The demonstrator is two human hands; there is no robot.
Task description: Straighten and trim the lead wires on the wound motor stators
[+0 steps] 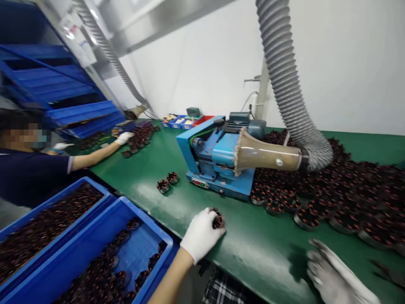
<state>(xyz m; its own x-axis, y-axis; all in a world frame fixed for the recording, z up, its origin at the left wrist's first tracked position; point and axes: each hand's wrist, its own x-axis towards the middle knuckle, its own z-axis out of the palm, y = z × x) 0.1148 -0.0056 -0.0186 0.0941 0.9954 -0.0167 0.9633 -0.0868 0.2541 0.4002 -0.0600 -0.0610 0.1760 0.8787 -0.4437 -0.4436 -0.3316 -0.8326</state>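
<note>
My left hand point(202, 234), in a white glove, is closed around a motor stator point(218, 220) with dark and copper-coloured windings. It is over the green table near the front edge. My right hand point(332, 274), in a greyish-white glove, is above the table at the lower right. Its fingers are loosely apart and nothing shows in them. Two more stators point(167, 181) stand on the table beyond my left hand. A large group of similar stators point(344, 198) covers the right side of the table, with its nearest pieces just beyond my right hand.
A blue machine point(221, 156) with a hose nozzle point(268, 152) stands mid-table. A ribbed grey duct point(284, 63) hangs over it. Blue crates point(126, 207) of stators are at lower left. A co-worker point(28, 169) reaches over the table's far left. Small bins point(177, 122) line the wall.
</note>
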